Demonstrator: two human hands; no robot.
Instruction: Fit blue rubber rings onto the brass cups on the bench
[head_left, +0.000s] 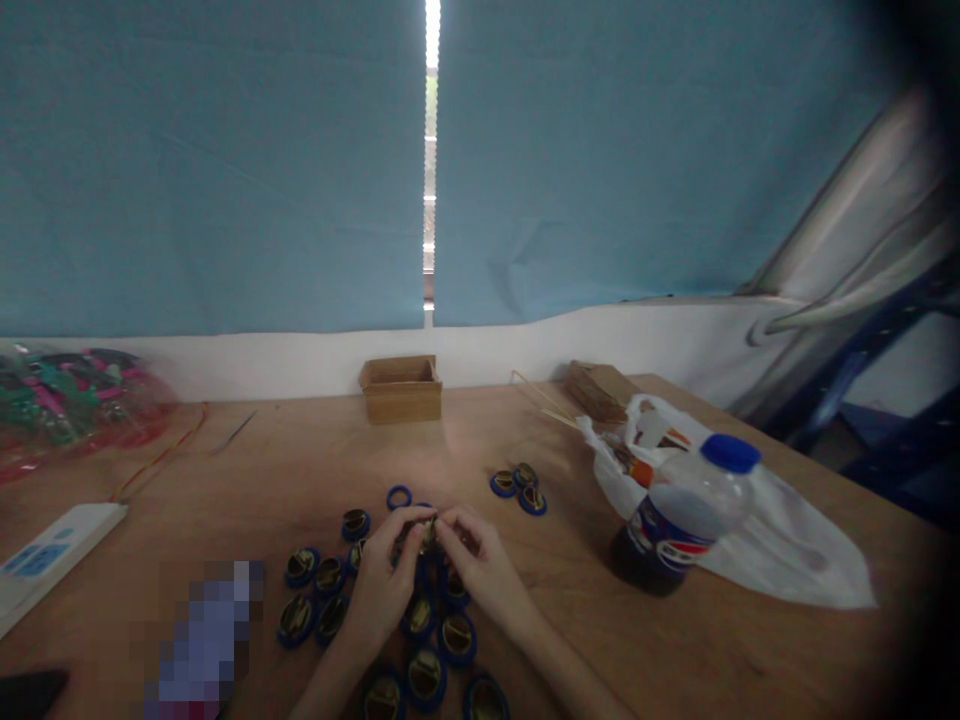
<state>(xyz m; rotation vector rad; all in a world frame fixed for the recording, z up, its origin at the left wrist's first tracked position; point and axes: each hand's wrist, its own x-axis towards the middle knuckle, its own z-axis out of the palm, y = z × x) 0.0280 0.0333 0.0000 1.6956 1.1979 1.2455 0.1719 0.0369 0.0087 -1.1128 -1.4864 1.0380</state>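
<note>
My left hand (388,560) and my right hand (480,555) meet at the middle of the wooden table, fingertips pinched together. Between them is a small brass-coloured piece (429,535), mostly hidden by the fingers. Several round blue-rimmed pieces with brass-coloured insides, such as this blue-rimmed piece (301,566), lie around and under both hands. Just beyond the fingers rests an open blue ring (399,496). A group of 3 blue-rimmed pieces (532,499) sits apart, to the right and farther back.
A small open cardboard box (403,405) stands by the wall. On the right are a cola bottle (679,520), a white plastic bag (795,550) and a brown carton (600,390). To the left lie a white power strip (56,560) and a clear bag of coloured items (82,400).
</note>
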